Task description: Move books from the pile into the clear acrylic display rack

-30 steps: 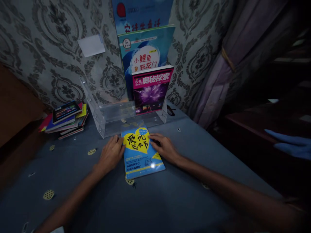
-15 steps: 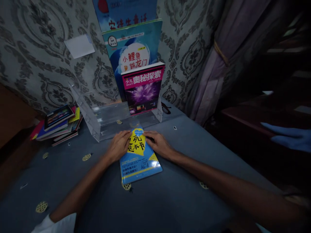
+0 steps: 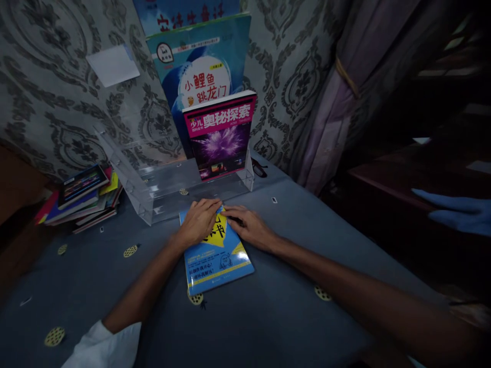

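Observation:
A blue and yellow paperback book (image 3: 218, 266) lies face up on the table. My left hand (image 3: 200, 220) lies across the upper part of its cover, fingers stretched out and covering much of the yellow patch. At the top right of the book rests my right hand (image 3: 247, 224), its fingers extended onto the cover and close to the left fingertips. Just beyond the hands stands a clear acrylic book rack (image 3: 146, 207). It bears a pink and purple book (image 3: 222, 143), a teal book (image 3: 203, 51) and a blue book (image 3: 192, 9), one behind another.
To the left sits a stack of books (image 3: 82, 197). Dark glasses (image 3: 260, 167) lie behind the rack's right end. A white paper (image 3: 113, 65) is on the patterned wall covering. A tied curtain (image 3: 326, 122) hangs at the right, and a blue glove-like shape (image 3: 456, 209) shows farther right.
My left hand has slid from the book's left edge rightward over its cover, hiding more of the yellow patch. My right hand stays at the right edge. The view has shifted slightly.

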Available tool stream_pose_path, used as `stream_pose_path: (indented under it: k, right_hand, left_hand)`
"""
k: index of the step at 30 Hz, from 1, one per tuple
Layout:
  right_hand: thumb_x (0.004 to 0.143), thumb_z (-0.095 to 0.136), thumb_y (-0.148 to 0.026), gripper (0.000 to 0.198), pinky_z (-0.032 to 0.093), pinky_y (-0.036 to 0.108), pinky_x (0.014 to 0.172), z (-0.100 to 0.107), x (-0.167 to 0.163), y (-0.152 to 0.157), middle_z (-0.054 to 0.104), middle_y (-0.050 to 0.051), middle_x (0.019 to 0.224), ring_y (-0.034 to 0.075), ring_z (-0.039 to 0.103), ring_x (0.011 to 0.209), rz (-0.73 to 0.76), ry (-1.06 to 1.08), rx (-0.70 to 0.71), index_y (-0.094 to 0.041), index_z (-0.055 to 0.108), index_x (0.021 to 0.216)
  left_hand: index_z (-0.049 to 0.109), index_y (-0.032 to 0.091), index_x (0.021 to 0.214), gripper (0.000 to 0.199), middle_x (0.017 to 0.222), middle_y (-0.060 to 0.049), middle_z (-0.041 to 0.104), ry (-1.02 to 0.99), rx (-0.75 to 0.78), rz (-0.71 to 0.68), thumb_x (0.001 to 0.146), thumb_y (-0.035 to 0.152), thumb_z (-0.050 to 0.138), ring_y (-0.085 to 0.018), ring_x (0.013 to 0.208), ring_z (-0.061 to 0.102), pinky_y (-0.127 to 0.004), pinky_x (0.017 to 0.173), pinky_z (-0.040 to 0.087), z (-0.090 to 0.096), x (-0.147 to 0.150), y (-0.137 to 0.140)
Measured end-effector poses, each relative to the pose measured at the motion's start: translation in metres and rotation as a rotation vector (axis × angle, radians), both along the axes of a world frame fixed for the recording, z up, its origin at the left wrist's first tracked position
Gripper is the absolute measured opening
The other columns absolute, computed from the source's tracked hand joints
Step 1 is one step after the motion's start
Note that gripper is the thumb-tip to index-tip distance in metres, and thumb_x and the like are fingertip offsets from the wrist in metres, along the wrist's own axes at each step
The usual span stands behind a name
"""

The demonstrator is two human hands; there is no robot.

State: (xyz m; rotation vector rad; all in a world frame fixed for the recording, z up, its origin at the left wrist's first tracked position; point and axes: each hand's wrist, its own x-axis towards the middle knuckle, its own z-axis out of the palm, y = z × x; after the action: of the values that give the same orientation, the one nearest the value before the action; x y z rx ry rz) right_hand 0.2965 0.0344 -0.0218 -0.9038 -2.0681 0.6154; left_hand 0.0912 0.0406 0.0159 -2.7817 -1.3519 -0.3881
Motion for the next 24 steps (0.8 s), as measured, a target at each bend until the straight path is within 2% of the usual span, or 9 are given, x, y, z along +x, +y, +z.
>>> stream_pose_path:
  k: [4,9,15,19,24]
  right_hand:
    - [0.086,0.056,-0.015,0.038,0.048,0.050,0.106,-0.002,0.001,0.003,0.073,0.009,0.124,0.027,0.064,0.120,0.028,0.012,0.015,-0.025,0.074,0.118]
    - [0.085,0.055,-0.014,0.038,0.048,0.050,0.105,-0.004,0.002,0.005,0.072,0.010,0.124,0.027,0.063,0.121,0.039,0.040,-0.004,-0.024,0.074,0.117]
    - [0.088,0.048,-0.013,0.044,0.057,0.043,0.090,-0.001,0.002,0.004,0.075,0.007,0.111,0.023,0.071,0.099,0.062,0.156,-0.175,-0.021,0.064,0.127]
    - [0.087,0.047,-0.011,0.046,0.055,0.041,0.096,-0.001,0.000,0.007,0.072,0.008,0.121,0.022,0.068,0.113,0.081,0.267,-0.220,-0.022,0.057,0.131]
    - [0.090,0.048,-0.014,0.046,0.050,0.045,0.105,-0.007,-0.004,0.016,0.069,0.008,0.129,0.021,0.063,0.123,0.083,0.277,-0.203,-0.024,0.052,0.135]
  left_hand:
    - [0.055,0.020,0.139,0.041,0.140,-0.010,0.059,-0.002,0.004,0.004,0.100,0.019,0.040,-0.025,0.123,0.053,-0.042,0.098,0.043,0.000,0.001,-0.001]
    - [0.054,0.017,0.139,0.041,0.141,-0.011,0.059,-0.009,0.013,0.010,0.100,0.018,0.040,-0.025,0.123,0.053,-0.042,0.097,0.043,-0.002,0.001,-0.001]
    - [0.056,0.018,0.137,0.041,0.141,-0.010,0.060,-0.056,-0.003,-0.026,0.099,0.017,0.041,-0.025,0.121,0.054,-0.042,0.095,0.043,-0.002,-0.002,0.000]
    - [0.061,0.018,0.132,0.038,0.138,-0.010,0.063,-0.075,-0.001,-0.035,0.100,0.018,0.042,-0.025,0.120,0.055,-0.044,0.095,0.043,0.000,-0.003,-0.002]
    - [0.064,0.019,0.128,0.037,0.134,-0.009,0.065,-0.052,0.010,-0.066,0.097,0.015,0.044,-0.026,0.117,0.057,-0.044,0.094,0.044,0.003,-0.002,-0.009]
